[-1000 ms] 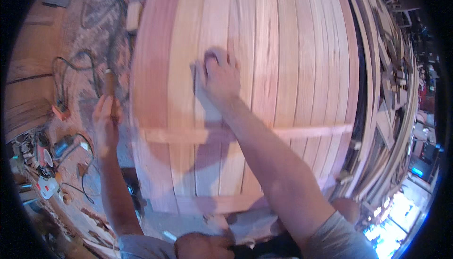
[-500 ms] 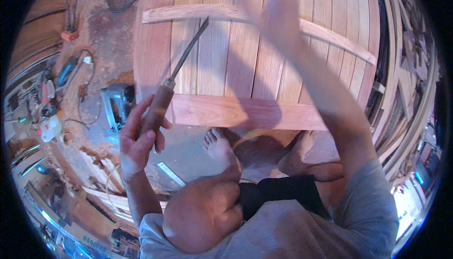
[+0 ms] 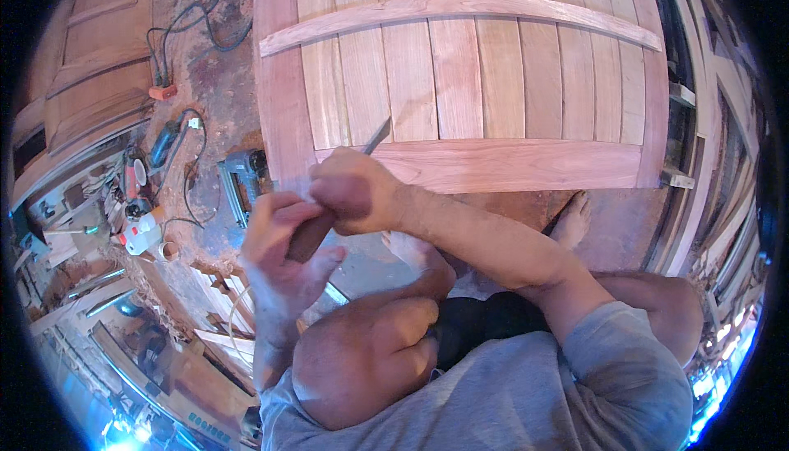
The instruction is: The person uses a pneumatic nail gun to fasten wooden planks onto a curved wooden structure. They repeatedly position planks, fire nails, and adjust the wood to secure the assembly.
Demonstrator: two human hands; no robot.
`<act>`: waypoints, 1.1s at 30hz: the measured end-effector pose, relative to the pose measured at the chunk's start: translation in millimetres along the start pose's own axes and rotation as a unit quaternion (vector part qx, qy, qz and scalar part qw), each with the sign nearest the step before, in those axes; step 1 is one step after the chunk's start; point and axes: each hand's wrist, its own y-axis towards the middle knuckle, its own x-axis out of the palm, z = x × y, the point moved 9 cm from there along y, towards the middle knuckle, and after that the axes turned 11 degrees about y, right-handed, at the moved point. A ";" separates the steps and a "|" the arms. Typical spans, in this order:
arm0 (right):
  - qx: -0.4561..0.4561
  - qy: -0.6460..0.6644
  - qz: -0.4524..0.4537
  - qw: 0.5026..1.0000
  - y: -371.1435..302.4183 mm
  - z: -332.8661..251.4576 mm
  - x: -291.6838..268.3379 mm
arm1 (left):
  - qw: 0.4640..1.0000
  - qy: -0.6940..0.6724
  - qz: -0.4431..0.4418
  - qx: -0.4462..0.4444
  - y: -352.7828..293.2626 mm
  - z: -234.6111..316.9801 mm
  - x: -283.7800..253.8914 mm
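A chisel (image 3: pixel 311 238) with a brown wooden handle slants between my two hands, its narrow metal blade angled up and to the right over the wooden panel (image 3: pixel 501 167). My right hand (image 3: pixel 358 192) is closed round the upper part of the handle, below the blade. Lower down, my left hand (image 3: pixel 279 241) loosely cups the handle, its thumb apart and its fingers against the right hand. The panel is made of several upright boards in a frame. A slightly curved wooden strip (image 3: pixel 460 7) lies across it, apart from both hands.
Left of the panel, a dark power tool (image 3: pixel 242 180) stands on the dusty floor. Beyond it lie a blue corded tool (image 3: pixel 167 145), cables and a white bottle (image 3: pixel 143 237). Long timber pieces (image 3: pixel 707 122) line the right side. My bare feet (image 3: pixel 573 217) are at the panel's near edge.
My right hand has come down from above the panel and closed round the chisel, which only my left hand held before. The left grip has loosened.
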 end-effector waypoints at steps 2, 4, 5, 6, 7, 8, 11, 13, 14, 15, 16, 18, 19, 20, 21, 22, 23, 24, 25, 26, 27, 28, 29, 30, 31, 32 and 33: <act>0.014 0.036 0.006 0.999 -3.1 10.1 -0.2 | 0.998 -0.041 0.010 0.037 7.7 12.4 4.6; 0.039 0.044 0.005 0.998 -8.1 19.1 -0.6 | 0.995 -0.045 -0.005 0.084 17.8 25.3 11.0; 0.055 0.049 -0.007 0.997 -9.6 22.9 0.4 | 0.995 -0.060 0.012 0.077 20.7 27.8 9.3; 0.072 0.055 -0.018 0.996 -11.4 24.1 1.5 | 0.994 -0.078 0.025 0.070 23.0 28.3 7.1; 0.087 0.061 -0.030 0.994 -11.1 25.5 2.3 | 0.993 -0.087 0.029 0.069 24.9 28.4 5.6; 0.088 0.056 -0.023 0.994 -9.6 23.8 -1.2 | 0.994 -0.085 0.022 0.071 25.9 28.1 7.8; 0.099 0.065 -0.013 0.993 -5.0 20.4 -7.7 | 0.993 -0.088 0.039 0.069 24.2 20.2 12.5; 0.112 0.097 -0.025 0.989 -2.4 23.5 -6.5 | 0.994 -0.083 0.027 0.068 26.6 14.5 14.7; 0.127 0.076 -0.017 0.989 -2.2 27.9 -8.0 | 0.994 -0.080 0.012 0.068 29.8 13.5 13.3; 0.141 0.056 -0.010 0.988 -0.6 33.0 -7.8 | 0.997 -0.050 -0.026 0.062 34.6 11.7 14.3; 0.154 0.034 -0.004 0.987 0.1 37.6 -6.8 | 0.993 -0.078 0.029 0.082 41.2 14.3 -5.9; 0.175 0.004 -0.024 0.984 4.1 50.4 -1.7 | 0.987 0.040 0.152 0.021 55.8 4.0 -69.8; 0.189 -0.011 -0.034 0.981 5.7 57.3 0.4 | 0.978 0.039 0.205 0.005 58.7 3.2 -91.6; 0.181 -0.021 -0.026 0.983 9.7 60.1 -0.5 | 0.974 -0.015 0.226 0.006 62.4 -0.4 -103.8; 0.173 -0.029 -0.017 0.984 13.6 61.4 -1.3 | 0.978 -0.035 0.205 -0.019 69.4 -7.3 -107.5; 0.166 -0.037 -0.009 0.985 17.4 61.5 -1.3 | 0.991 0.048 0.102 -0.067 81.2 -27.1 -69.3; 0.205 -0.059 -0.011 0.977 17.9 67.2 1.1 | 0.985 0.132 0.009 -0.110 88.6 -45.9 -35.6; 0.213 -0.053 -0.018 0.975 21.1 67.8 6.4 | 0.962 0.215 -0.076 -0.153 88.5 -68.2 -11.8; 0.222 -0.055 -0.019 0.973 24.6 70.7 7.3 | 0.990 0.090 -0.001 -0.110 89.5 -67.6 -7.3; 0.237 -0.050 -0.022 0.970 25.9 72.7 10.9 | 0.995 -0.036 0.066 -0.071 83.5 -66.1 -4.7; 0.244 -0.054 -0.025 0.968 27.7 74.0 14.3 | 0.995 -0.036 0.015 -0.088 85.0 -76.2 0.4; 0.247 -0.062 -0.031 0.966 29.2 76.2 16.7 | 0.993 -0.035 -0.030 -0.105 87.4 -81.7 -1.6; 0.253 -0.067 -0.038 0.964 29.0 78.4 20.5 | 0.994 -0.032 -0.071 -0.082 90.7 -76.6 -7.8; 0.239 -0.069 -0.039 0.968 30.1 78.0 22.7 | 0.997 0.032 -0.036 -0.058 94.9 -67.3 -31.2; 0.225 -0.074 -0.039 0.971 31.4 78.9 23.9 | 0.993 0.117 -0.012 -0.016 97.7 -52.2 -52.1; 0.216 -0.076 -0.037 0.973 31.4 80.0 24.7 | 0.985 0.141 0.096 -0.030 93.6 -42.3 -92.5; 0.224 -0.076 -0.037 0.971 29.6 83.0 25.8 | 0.960 0.178 0.189 -0.103 83.4 -43.1 -127.3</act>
